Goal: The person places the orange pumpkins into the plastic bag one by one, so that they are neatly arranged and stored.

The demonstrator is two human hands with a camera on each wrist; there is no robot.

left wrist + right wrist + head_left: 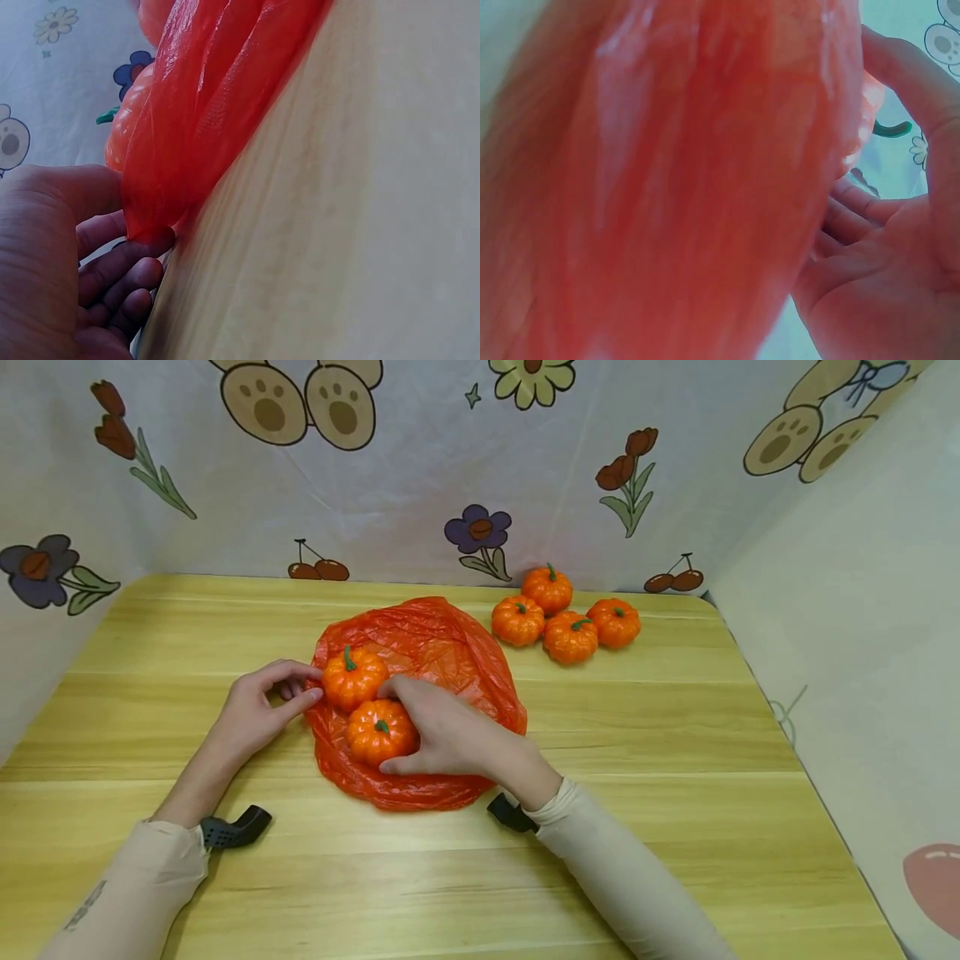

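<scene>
An orange-red plastic bag (468, 664) lies spread on the table with its rim standing up loosely. Two small orange pumpkins with green stems sit inside its left part: the rear pumpkin (352, 683) and the front pumpkin (375, 737). My left hand (255, 706) pinches the bag's left rim between thumb and fingers; the left wrist view shows the bag film (202, 120) at the fingertips. With thumb and fingers curled round it, my right hand (457, 731) grips the front pumpkin. Bag film (690, 195) covers much of the right wrist view and hides that grip partly.
Several more small pumpkins (570, 639) stand grouped behind the bag to the right, near the table's back edge. Printed cloth (405, 502) hangs along the back of the wooden table (675, 760), and a pale wall (847, 635) borders its right side.
</scene>
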